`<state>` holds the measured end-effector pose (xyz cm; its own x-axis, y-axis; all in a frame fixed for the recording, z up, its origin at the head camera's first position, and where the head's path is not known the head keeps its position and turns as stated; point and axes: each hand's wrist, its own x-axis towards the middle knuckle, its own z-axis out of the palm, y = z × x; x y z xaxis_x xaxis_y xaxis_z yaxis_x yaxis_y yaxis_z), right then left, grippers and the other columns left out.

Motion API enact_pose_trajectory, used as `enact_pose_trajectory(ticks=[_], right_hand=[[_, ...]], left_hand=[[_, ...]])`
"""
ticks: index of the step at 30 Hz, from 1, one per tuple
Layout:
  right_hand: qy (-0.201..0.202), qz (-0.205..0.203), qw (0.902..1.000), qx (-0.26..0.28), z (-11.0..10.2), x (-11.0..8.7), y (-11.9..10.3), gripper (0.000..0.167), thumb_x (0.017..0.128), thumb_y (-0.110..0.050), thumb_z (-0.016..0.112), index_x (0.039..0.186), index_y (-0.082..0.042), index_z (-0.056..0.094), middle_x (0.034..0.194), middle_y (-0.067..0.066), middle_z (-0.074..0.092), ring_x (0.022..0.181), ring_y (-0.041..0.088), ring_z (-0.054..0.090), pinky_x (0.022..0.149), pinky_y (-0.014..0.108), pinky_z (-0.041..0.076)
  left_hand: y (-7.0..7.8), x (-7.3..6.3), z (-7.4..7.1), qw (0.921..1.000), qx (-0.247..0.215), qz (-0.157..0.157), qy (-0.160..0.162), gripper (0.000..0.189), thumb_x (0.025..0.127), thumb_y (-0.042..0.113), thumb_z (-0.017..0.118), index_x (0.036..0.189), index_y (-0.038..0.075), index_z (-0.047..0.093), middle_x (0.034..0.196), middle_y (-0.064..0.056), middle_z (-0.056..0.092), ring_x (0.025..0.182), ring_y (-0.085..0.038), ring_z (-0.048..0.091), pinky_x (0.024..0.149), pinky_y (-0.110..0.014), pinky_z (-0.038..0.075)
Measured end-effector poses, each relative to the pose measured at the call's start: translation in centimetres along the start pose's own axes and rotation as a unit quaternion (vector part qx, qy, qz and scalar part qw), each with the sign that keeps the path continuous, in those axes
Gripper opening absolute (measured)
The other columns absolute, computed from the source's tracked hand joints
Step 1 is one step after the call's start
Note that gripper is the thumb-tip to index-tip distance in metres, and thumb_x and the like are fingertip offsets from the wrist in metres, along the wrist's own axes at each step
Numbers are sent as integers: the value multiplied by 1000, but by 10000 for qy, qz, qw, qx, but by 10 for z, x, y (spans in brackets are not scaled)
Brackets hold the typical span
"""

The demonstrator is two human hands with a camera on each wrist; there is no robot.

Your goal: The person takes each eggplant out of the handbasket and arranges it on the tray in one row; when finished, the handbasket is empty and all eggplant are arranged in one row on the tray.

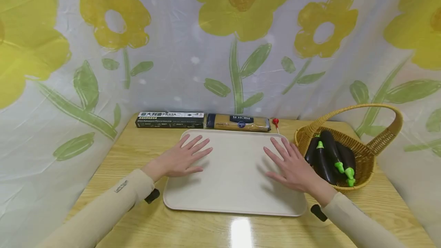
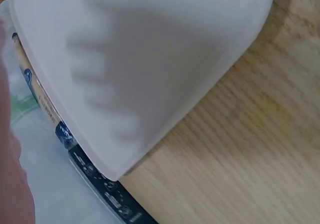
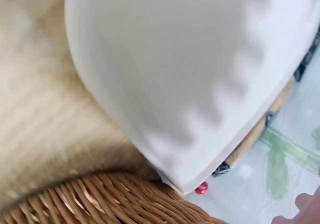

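A white rectangular tray (image 1: 237,179) lies on the wooden table. My left hand (image 1: 182,158) hovers over the tray's left side, fingers spread straight, palm down. Over its right side, near the basket, my right hand (image 1: 291,163) has its fingers spread as well. Neither hand holds anything, and both cast shadows on the tray. In the left wrist view the tray (image 2: 145,73) shows the left hand's shadow, with part of that hand (image 2: 15,174) at the left edge. Fingertips of the right hand (image 3: 302,211) show at the corner of the right wrist view, beside the tray (image 3: 165,68).
Right of the tray stands a wicker basket (image 1: 366,163) with a tall handle, holding several eggplants (image 1: 332,148). Behind the tray lie a black pasta box (image 1: 169,121), a pack of spaghetti (image 1: 237,122) and a small red lollipop-like item (image 1: 275,121). A flowered curtain (image 1: 172,75) encloses the table (image 1: 134,156).
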<state>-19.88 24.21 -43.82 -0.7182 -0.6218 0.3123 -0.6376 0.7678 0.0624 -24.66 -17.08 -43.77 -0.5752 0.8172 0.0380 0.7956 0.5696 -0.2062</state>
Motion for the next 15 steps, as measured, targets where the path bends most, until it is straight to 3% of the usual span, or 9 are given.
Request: enact_pose_trajectory(ticks=[4, 7, 9, 12, 15], right_hand=[[327, 251, 9971, 641, -9, -12, 1, 65, 89, -33, 71, 144, -8, 47, 155, 21, 28, 139, 45, 28, 106, 63, 34], [720, 637, 9885, 1165, -20, -27, 2, 53, 89, -21, 73, 136, -6, 55, 149, 18, 40, 132, 39, 41, 102, 53, 42], [1051, 822, 9803, 1457, -28, -38, 4, 44, 88, -14, 73, 129, -7, 61, 142, 14, 49, 126, 32, 49, 100, 36, 45], [1495, 1093, 9672, 1738, -39, -56, 14, 32, 89, -6, 71, 120, -8, 67, 131, 9, 58, 121, 18, 53, 96, 13, 39], [1697, 1612, 9515, 1999, -49, -73, 26, 25, 92, -6, 66, 117, -9, 69, 125, 6, 62, 114, -1, 52, 88, 5, 37]], left_hand=[[-7, -7, 6, 9971, -748, -81, 103, 63, 100, 41, 53, 150, 8, 37, 157, -15, 30, 144, -36, 27, 115, -58, 21], [-15, -18, 12, 9860, -1570, -400, 402, 57, 97, 28, 61, 144, -1, 44, 152, -20, 37, 139, -39, 34, 113, -57, 29], [-21, -27, 16, 9698, -2229, -843, 511, 55, 97, 24, 63, 142, -2, 46, 152, -21, 37, 138, -41, 35, 111, -56, 31], [-30, -42, 27, 9359, -3089, -1595, 571, 52, 97, 21, 63, 141, -1, 48, 153, -21, 34, 138, -42, 33, 111, -58, 30], [-39, -54, 40, 9106, -3565, -1994, 631, 49, 97, 21, 63, 138, -2, 52, 151, -24, 35, 137, -45, 33, 111, -61, 28]])
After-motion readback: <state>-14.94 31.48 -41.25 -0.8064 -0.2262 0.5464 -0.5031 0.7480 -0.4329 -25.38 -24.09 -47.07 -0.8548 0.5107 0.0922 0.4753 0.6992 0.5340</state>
